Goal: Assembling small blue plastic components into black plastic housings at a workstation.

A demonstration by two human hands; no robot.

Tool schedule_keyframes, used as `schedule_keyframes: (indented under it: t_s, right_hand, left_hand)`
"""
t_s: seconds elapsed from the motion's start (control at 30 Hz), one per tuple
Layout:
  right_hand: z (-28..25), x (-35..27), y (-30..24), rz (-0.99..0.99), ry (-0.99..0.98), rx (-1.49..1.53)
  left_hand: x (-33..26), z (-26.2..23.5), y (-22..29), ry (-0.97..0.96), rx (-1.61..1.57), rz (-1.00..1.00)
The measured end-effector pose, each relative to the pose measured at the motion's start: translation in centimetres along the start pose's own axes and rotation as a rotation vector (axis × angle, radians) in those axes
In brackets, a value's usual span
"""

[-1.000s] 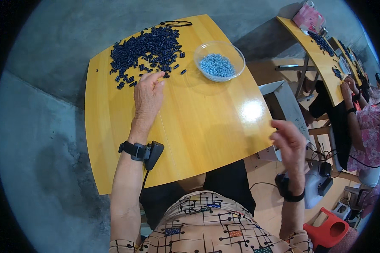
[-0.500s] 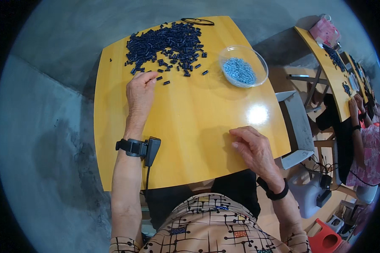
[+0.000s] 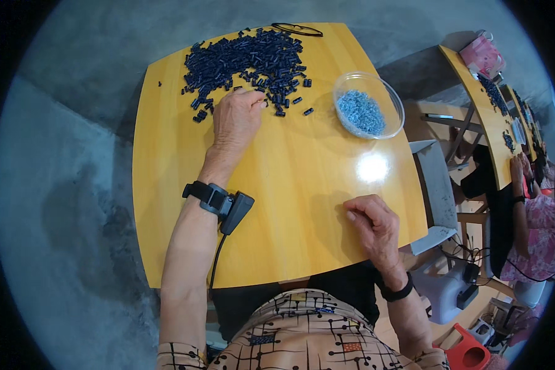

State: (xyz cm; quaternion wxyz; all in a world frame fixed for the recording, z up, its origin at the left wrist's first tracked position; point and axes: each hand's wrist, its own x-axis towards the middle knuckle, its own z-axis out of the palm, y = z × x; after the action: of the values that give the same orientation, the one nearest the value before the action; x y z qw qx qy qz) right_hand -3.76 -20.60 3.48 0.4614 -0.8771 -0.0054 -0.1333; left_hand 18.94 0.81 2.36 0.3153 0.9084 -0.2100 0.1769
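Note:
A heap of small dark-blue, nearly black cylindrical pieces (image 3: 246, 58) lies on the far side of the yellow table. My left hand (image 3: 236, 120) reaches to the heap's near edge, thumb and fingers pinched together among the loose pieces; what is between the fingertips, if anything, is hidden. Over the near right of the table my right hand (image 3: 376, 227) is closed, its fingers curled against the thumb. I cannot make out what it holds. A clear round bowl (image 3: 396, 111) of small, shiny light-blue pieces (image 3: 359, 113) stands to the right of the heap.
A pair of dark glasses (image 3: 297, 29) lies at the table's far edge. A grey box-like tray (image 3: 435, 185) is beside the table's right side. A cable (image 3: 217, 259) runs from the device on my left wrist. Another person (image 3: 530, 228) works at a table on the right.
My left hand has moved right along the heap's near edge, where loose pieces lay. My right hand's fingers have drawn closer together. The view has shifted slightly.

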Motion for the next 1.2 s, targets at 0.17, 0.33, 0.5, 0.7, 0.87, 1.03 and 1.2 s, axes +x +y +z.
schedule_keyframes:
  t_s: [0.17, 0.33, 0.5, 0.7, 0.87, 1.03, 1.2]
  right_hand:
    - [0.1, 0.0, 0.1, 0.013, -0.006, 0.018]
    - [0.0, 0.1, 0.2, 0.027, -0.019, 0.006]
    - [0.0, 0.1, 0.4, 0.018, -0.018, 0.027]
    - [0.0, 0.1, 0.3, -0.003, -0.011, 0.025]
    - [0.0, 0.1, 0.2, -0.012, -0.015, 0.016]
    - [0.1, -0.1, 0.5, -0.001, -0.014, 0.002]
    - [0.1, -0.1, 0.5, 0.001, -0.009, 0.028]
  left_hand:
    - [0.5, 1.2, 0.0, 0.020, 0.084, 0.042]
    - [0.8, 1.1, 0.6, -0.090, 0.171, -0.018]
    - [0.7, 0.8, 0.5, -0.091, 0.139, -0.035]
    - [-0.2, 1.0, 1.0, -0.045, 0.024, 0.036]
    - [-0.8, 1.5, 2.9, -0.049, -0.204, -0.004]
    - [-0.2, 3.4, 4.7, -0.049, -0.131, 0.117]
    - [0.0, 4.8, 5.3, -0.131, -0.016, 0.133]
